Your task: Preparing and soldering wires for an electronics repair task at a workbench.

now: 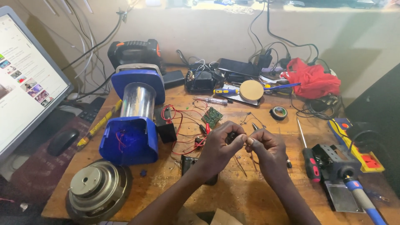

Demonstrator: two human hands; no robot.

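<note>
Pinching something small and dark between thumb and fingers, your left hand (218, 146) meets your right hand (264, 146) over the middle of the wooden surface (233, 196). The fingertips of both touch. Your left hand is closed on that small dark part (230, 136) — too small to tell what it is. Your right hand is curled with its fingertips pressed together, but whether it grips anything cannot be told.

Just beyond your left hand lie loose red wires (183, 125) and a small green circuit board (212, 116). Further to the left of it rests a blue lantern (133, 116) with a clear middle, lying on its side, and nearer you on that side sits a round speaker (96, 189).

To the right of your right hand lies a red-handled screwdriver (310, 160), and past it a soldering iron (360, 193) with a blue handle on its stand. Beyond your right hand sits a roll of black tape (278, 112) — well apart from your fingers. A red cloth (312, 79) lies at the far right.
</note>
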